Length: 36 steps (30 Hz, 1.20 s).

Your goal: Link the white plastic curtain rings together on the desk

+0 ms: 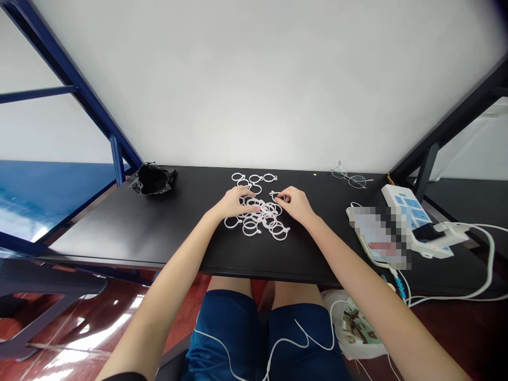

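Note:
Several white curtain rings [251,228], each with a small eyelet, lie in an overlapping pile on the black table. A few more rings [270,178] are spread behind the pile, towards the wall. My left hand [234,203] is at the pile's left side, thumb and fingers apart, reaching over some rings and hiding part of them. On the right of the pile, my right hand [297,205] pinches a single white curtain ring [273,194] between thumb and fingers. The fingertips cover part of that ring.
A crumpled black plastic bag [153,180] stands open at the back left. Eyeglasses [353,179] lie at the back right. Closer on the right are a phone [367,241], a power strip [413,203] and white cables [491,254]. Blue frame bars [91,111] rise at the left.

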Each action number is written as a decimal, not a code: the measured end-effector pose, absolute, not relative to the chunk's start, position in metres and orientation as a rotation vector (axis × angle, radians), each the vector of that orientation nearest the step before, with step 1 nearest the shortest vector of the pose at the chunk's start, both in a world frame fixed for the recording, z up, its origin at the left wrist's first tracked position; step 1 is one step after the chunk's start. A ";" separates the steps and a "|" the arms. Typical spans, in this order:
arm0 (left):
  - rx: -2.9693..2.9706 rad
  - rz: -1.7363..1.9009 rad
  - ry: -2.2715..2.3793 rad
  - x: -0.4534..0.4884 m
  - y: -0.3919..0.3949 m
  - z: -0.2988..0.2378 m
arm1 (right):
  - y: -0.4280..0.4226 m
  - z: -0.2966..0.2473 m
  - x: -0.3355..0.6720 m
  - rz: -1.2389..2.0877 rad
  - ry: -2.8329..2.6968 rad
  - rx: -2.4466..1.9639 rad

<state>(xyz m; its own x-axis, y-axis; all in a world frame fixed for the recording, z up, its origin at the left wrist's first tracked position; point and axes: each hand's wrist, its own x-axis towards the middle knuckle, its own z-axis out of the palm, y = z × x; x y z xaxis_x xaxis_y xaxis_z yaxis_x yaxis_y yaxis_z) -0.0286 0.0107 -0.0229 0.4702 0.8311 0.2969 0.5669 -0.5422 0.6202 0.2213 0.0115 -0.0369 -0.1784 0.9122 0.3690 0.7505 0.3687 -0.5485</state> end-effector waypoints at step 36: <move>1.455 1.081 0.698 -0.005 0.001 -0.017 | -0.032 -0.019 0.174 0.545 -1.859 -0.773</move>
<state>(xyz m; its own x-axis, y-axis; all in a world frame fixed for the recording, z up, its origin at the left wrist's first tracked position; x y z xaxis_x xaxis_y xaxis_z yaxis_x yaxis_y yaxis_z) -0.0045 0.0007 -0.0169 0.4021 0.8853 0.2334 -0.1518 -0.1870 0.9706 0.1736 -0.0323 -0.0191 -0.2877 0.7202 0.6313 0.2659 0.6933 -0.6698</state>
